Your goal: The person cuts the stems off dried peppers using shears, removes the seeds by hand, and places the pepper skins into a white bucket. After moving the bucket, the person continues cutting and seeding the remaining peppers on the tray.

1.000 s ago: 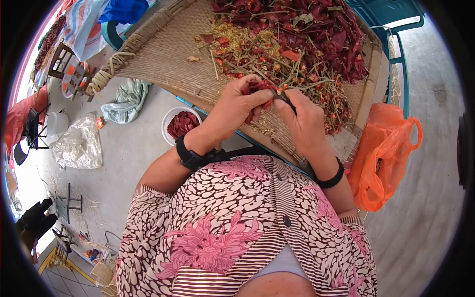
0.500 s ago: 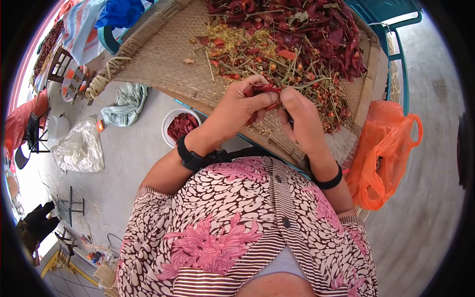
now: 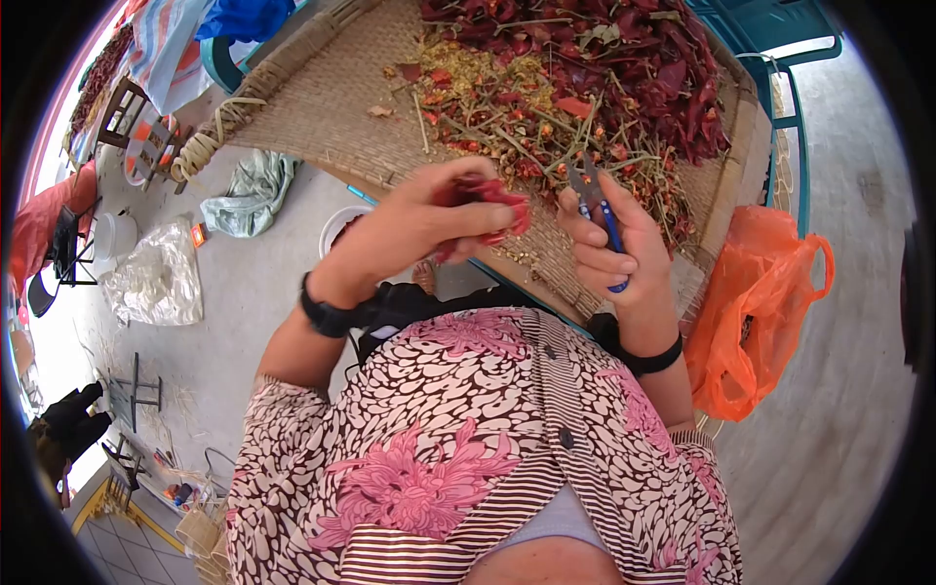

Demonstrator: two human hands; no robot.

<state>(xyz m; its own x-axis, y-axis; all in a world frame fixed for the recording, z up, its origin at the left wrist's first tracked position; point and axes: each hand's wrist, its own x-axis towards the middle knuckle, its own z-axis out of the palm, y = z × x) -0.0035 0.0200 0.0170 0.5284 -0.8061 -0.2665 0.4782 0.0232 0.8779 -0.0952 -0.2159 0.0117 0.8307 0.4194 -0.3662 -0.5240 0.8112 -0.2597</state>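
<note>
My left hand (image 3: 439, 216) is wrapped round dried red chili pieces (image 3: 507, 214), above the near edge of a woven tray (image 3: 331, 107). To its right, my right hand (image 3: 624, 239) grips blue-handled pliers or snips (image 3: 612, 229), whose metal tip points up over the tray. The two hands are apart. Beyond them lie loose stems and small red bits (image 3: 546, 136), a patch of yellow seeds (image 3: 487, 83), and a heap of dark red chilies (image 3: 673, 73) at the tray's far right.
An orange plastic bag (image 3: 756, 302) hangs right of the tray. A white bowl (image 3: 330, 226) is on the floor, partly behind my left forearm. Clear plastic (image 3: 161, 278) and a green bag (image 3: 252, 195) lie further left. Blue-green chair frames (image 3: 801, 146) stand at the right.
My hands have moved apart. The left one moved left and down with the red pieces. My right hand has turned, and the blue-handled tool now shows clearly.
</note>
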